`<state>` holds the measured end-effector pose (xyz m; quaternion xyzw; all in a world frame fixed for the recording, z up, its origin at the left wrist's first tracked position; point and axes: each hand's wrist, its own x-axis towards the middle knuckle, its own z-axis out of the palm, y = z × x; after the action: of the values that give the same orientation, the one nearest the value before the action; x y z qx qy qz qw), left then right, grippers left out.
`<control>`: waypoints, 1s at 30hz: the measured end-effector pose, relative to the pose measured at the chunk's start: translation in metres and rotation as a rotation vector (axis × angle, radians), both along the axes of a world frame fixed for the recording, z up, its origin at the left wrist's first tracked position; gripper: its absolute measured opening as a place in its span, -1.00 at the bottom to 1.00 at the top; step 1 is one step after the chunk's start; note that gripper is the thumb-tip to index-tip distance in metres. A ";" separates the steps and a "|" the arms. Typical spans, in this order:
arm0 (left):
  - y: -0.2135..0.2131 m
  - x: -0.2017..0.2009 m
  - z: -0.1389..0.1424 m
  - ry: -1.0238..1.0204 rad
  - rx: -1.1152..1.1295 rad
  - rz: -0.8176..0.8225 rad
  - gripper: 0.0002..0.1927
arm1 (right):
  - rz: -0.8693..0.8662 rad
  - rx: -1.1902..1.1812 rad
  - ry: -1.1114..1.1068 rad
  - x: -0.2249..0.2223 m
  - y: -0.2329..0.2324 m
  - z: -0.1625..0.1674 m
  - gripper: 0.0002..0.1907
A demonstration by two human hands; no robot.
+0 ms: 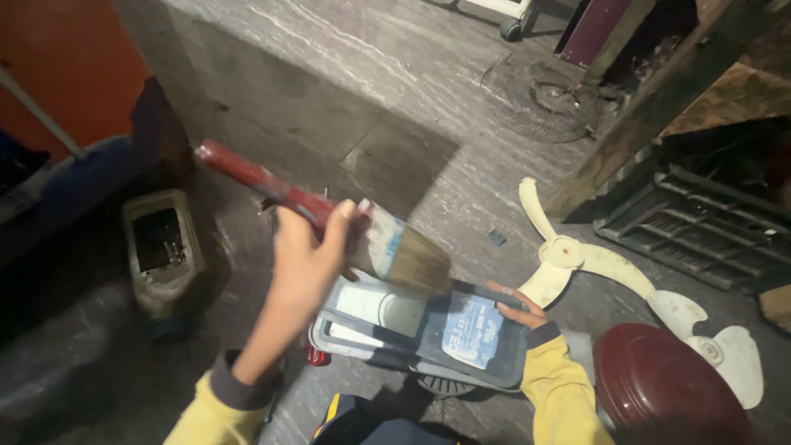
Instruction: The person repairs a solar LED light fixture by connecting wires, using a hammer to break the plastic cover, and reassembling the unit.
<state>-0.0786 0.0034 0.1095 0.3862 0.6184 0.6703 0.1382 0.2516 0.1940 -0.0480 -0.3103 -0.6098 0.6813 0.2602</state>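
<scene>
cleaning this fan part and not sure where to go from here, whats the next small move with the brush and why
Probably lower the brush onto the grey housing. The left hand holds its bristles just above the top, and the right hand steadies the far edge.

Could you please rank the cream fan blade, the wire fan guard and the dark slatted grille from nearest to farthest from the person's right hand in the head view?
From the right hand, which rests on the grey housing's edge:
1. Cream fan blade, just beyond the hand on the floor.
2. Dark slatted grille, farther right, beside the wooden post.
3. Wire fan guard, far up the floor.
</scene>
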 end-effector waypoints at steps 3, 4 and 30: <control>0.014 0.024 -0.021 -0.113 -0.103 -0.052 -0.57 | -0.005 -0.125 0.045 -0.001 -0.001 0.003 -0.34; 0.016 0.024 -0.029 -0.078 -0.190 -0.066 -0.56 | 0.001 -0.121 0.034 -0.002 -0.001 0.004 -0.33; 0.007 -0.034 -0.095 0.731 0.014 0.278 -0.79 | 0.034 0.043 -0.096 0.001 0.009 -0.013 -0.39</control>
<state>-0.1121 0.0102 0.0148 0.5131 0.6687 0.5050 -0.1858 0.2521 0.2035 -0.0613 -0.3267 -0.6414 0.6566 0.2254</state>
